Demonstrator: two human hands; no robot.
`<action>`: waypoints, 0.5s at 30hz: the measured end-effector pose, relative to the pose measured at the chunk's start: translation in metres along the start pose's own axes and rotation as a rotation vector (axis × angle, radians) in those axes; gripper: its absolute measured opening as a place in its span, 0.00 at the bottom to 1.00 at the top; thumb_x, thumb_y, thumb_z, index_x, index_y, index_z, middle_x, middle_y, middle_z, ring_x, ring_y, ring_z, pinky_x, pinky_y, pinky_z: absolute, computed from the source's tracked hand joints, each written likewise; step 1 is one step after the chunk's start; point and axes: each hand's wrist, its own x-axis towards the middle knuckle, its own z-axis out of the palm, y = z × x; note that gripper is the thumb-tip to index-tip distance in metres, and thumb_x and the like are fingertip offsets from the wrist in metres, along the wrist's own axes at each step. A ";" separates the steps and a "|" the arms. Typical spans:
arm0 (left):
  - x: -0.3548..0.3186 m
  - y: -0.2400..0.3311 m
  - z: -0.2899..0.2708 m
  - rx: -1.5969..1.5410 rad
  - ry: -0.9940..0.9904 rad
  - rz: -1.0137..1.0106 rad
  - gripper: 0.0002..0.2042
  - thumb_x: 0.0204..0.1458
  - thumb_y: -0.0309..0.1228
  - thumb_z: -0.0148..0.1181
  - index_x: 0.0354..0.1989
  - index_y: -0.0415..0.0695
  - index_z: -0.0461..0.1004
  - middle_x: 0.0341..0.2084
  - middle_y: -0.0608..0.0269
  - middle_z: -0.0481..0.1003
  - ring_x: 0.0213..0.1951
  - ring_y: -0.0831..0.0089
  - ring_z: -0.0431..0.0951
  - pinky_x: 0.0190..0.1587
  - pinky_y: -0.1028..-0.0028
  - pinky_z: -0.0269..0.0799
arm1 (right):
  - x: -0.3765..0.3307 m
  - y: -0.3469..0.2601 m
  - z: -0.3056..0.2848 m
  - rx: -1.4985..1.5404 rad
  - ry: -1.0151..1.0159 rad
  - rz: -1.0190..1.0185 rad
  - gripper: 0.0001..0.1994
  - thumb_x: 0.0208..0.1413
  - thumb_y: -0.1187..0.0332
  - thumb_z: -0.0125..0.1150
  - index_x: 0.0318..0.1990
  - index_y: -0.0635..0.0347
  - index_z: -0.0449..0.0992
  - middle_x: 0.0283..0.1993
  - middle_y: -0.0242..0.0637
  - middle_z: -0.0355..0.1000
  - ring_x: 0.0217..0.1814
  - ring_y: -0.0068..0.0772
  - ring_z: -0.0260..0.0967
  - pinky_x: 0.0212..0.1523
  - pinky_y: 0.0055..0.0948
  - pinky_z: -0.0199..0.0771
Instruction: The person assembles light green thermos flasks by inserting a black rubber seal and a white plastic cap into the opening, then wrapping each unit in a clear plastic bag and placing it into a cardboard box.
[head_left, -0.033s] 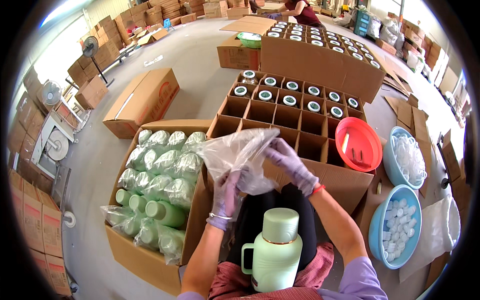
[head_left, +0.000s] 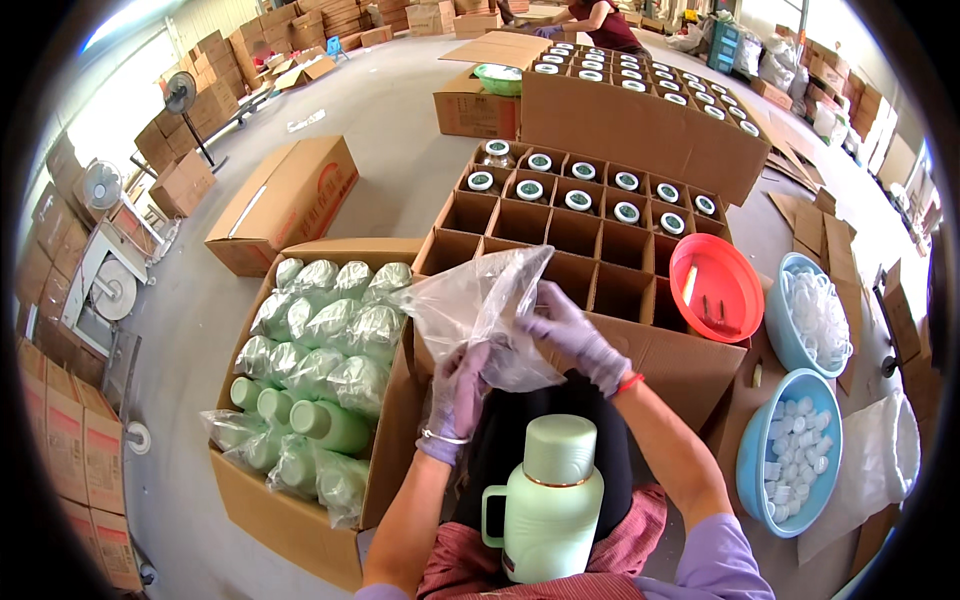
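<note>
Since lap (head_left: 645,512) is seemingly steadying jug (head_left: 553,515), left hand (head_left: 458,395) is pinching bag (head_left: 470,298), right hand (head_left: 570,338) half-curling beside it, hold unclear.

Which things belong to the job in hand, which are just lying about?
Job: clear bag between left hand and right hand; pale green jug on the lap; probably the open carton of green vessels.
Apparently lying about: closed carton, black fan, white fan.

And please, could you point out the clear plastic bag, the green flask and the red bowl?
Clear plastic bag (head_left: 475,310), head view: middle of its sheet.
Green flask (head_left: 553,510), head view: front of its body.
Red bowl (head_left: 733,274), head view: bare inside.
</note>
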 end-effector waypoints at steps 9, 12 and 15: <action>-0.036 -0.039 -0.049 -0.299 -0.153 -0.054 0.12 0.56 0.30 0.50 0.43 0.39 0.76 0.33 0.61 0.77 0.36 0.71 0.78 0.42 0.73 0.74 | -0.080 0.032 -0.068 -0.733 0.327 -0.224 0.09 0.46 0.78 0.57 0.37 0.65 0.74 0.39 0.46 0.71 0.40 0.44 0.72 0.42 0.34 0.74; -0.074 -0.013 -0.047 0.188 -0.272 -0.154 0.12 0.57 0.27 0.50 0.44 0.34 0.77 0.33 0.63 0.78 0.39 0.74 0.77 0.46 0.75 0.71 | -0.158 0.008 -0.051 -0.676 0.474 -0.144 0.08 0.44 0.80 0.55 0.34 0.67 0.72 0.37 0.46 0.70 0.39 0.46 0.70 0.47 0.36 0.74; -0.108 0.003 -0.059 0.141 -0.501 -0.175 0.15 0.54 0.32 0.54 0.44 0.34 0.76 0.35 0.61 0.79 0.40 0.71 0.77 0.48 0.71 0.72 | -0.229 -0.002 -0.019 -0.677 0.355 -0.455 0.08 0.41 0.83 0.53 0.32 0.67 0.71 0.38 0.46 0.70 0.40 0.45 0.69 0.49 0.37 0.71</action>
